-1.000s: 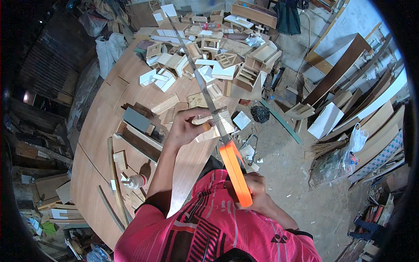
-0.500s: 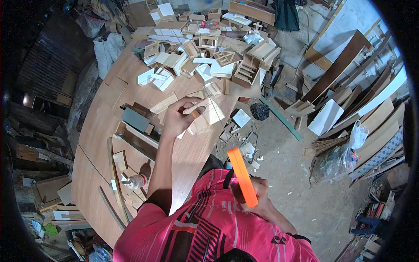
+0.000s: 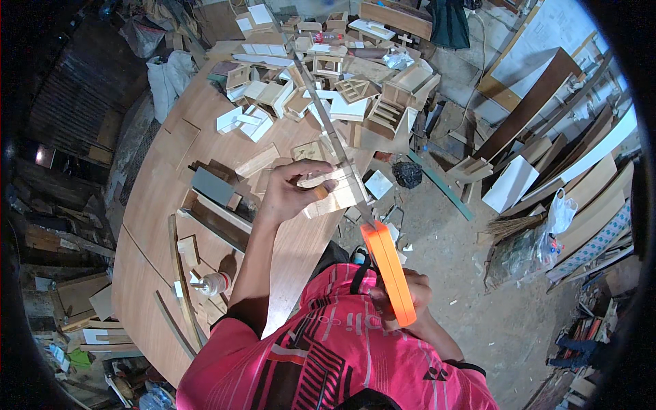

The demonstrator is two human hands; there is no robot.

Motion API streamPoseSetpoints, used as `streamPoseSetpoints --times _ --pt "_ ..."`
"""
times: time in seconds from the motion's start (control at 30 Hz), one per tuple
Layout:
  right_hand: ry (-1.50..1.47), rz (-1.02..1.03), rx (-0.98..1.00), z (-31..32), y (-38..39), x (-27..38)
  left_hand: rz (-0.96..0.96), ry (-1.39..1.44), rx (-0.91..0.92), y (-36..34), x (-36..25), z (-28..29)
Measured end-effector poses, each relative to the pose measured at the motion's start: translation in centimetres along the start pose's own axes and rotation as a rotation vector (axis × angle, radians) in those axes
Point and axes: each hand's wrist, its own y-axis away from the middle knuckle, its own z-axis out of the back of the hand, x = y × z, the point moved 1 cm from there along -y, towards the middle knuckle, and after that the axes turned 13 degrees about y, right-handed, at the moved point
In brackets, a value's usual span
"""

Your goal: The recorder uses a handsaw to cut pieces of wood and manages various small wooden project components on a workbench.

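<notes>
My left hand [image 3: 294,191] is closed on a light wooden piece [image 3: 331,195] at the right edge of the wooden tabletop [image 3: 143,260], fingers curled over its left part. A long hand saw blade [image 3: 335,133] runs from upper left to lower right across that piece, near my fingertips. My right hand [image 3: 410,294] grips the saw's orange handle [image 3: 388,270], low at the right, in front of my pink shirt. Loose light boards [image 3: 256,160] lie just left of the piece.
Small wooden boxes and offcuts [image 3: 400,99] crowd the table's back. A grey-topped block [image 3: 212,186], a long trough [image 3: 212,219], strips and a jar [image 3: 215,283] lie at left. Planks [image 3: 506,188] lean along the right; a black bundle [image 3: 408,174] and scraps litter the floor.
The saw has shifted right, its blade blurred half a second ago and clearer now. My left hand and the piece rose slightly, then came back down. My right hand moved a little right.
</notes>
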Motion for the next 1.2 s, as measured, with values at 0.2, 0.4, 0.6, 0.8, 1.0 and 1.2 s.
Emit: streamPoseSetpoints --times 0.2,0.4,0.6,0.8,1.0,1.2 --pt "-0.045 -0.024 0.027 0.0 -0.3 0.0 -0.05 0.059 0.046 0.4 -0.3 -0.1" --pt "-0.004 -0.039 0.045 0.0 -0.3 -0.1 -0.008 0.011 0.033 0.4 -0.6 -0.1" --pt "-0.009 -0.014 0.009 -0.2 -0.6 0.2 0.026 0.022 0.015 0.4 -1.4 -0.3" --pt "0.047 -0.066 0.024 -0.7 -0.9 0.3 -0.024 0.017 0.019 0.4 -0.7 -0.4" --pt "0.149 -0.275 0.052 -2.3 0.5 -2.8 0.235 0.193 0.056 -0.6 5.4 0.2" --pt "0.052 -0.534 0.017 -4.0 4.3 -6.0 0.356 0.21 0.228 1.0 14.4 -2.0"
